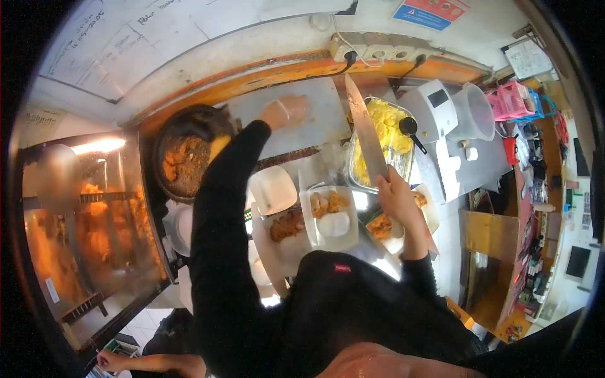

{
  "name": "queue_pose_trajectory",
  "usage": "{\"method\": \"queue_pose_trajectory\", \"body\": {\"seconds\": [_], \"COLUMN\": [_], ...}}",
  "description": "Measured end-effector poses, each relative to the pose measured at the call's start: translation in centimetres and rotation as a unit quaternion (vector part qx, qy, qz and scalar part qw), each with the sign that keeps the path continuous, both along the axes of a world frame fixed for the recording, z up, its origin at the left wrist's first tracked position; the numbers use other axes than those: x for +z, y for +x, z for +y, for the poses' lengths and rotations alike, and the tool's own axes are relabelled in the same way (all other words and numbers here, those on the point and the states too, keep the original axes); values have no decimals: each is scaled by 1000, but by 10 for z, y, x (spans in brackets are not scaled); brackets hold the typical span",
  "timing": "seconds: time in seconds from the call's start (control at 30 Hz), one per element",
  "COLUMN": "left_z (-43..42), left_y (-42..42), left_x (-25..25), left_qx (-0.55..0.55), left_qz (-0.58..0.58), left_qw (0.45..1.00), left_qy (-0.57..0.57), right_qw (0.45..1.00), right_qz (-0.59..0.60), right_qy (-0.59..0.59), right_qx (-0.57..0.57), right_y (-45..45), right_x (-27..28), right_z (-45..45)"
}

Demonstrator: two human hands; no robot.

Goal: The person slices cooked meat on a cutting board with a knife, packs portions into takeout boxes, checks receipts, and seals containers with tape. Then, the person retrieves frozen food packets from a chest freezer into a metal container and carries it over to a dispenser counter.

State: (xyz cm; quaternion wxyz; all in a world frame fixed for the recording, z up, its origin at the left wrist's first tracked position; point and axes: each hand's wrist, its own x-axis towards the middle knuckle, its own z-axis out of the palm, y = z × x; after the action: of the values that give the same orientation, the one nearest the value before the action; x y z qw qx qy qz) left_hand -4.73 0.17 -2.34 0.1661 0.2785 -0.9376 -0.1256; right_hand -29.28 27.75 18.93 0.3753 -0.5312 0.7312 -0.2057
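A long, wide knife (367, 129) is upright in my right hand (399, 198), its fingers wrapped round the handle. The blade passes over the left side of a foil-lined tray (411, 165) of yellow food (387, 126). My left hand (287, 111) is over the pale cutting board (321, 104); it is blurred, and its fingers and anything in them are hard to make out. Left of the board sits a dark round pan (165, 135) with browned food (183, 160). A black scoop (408, 126) lies on the yellow food.
Open boxes with rice and fried pieces (328, 205) line the near edge, beside an empty white box (273, 190). A lit glass display case (94, 220) is at left. At right are a white scale (432, 107) and plastic tub (474, 113). Another person's arm (157, 363) shows lower left.
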Motion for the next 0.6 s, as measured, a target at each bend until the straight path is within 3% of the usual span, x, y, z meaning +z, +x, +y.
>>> {"method": "queue_pose_trajectory", "body": {"seconds": [0.03, 0.1, 0.27, 0.33, 0.47, 0.5, 0.57, 0.6], "left_z": [-2, 3, 4, 26, 121, 153, 210, 232], "left_y": [-3, -14, -11, 13, 87, 109, 149, 178], "left_x": [0, 24, 48, 81, 173, 190, 206, 192], "left_qx": [15, 101, 317, 304, 175, 166, 165, 162], "left_qz": [36, -18, 17, 109, 281, 286, 212, -7], "left_qw": [999, 993, 924, 904, 848, 846, 900, 974], "left_qy": [-24, 55, 213, 280, 413, 419, 344, 156], "right_qw": [1000, 996, 992, 989, 987, 983, 973, 967], "right_qz": [-17, -48, -122, -144, -156, -175, -214, -234], "right_qy": [21, 67, -23, -16, 4, 18, 36, 41], "right_qx": [-8, -22, -17, -13, 46, 50, 73, 91], "right_y": [-1, -6, -24, -28, -41, -44, -45, -47], "right_x": [1, 1, -11, -8, 3, 1, -1, 1], "right_z": [2, 9, 28, 36, 47, 50, 54, 57]}}
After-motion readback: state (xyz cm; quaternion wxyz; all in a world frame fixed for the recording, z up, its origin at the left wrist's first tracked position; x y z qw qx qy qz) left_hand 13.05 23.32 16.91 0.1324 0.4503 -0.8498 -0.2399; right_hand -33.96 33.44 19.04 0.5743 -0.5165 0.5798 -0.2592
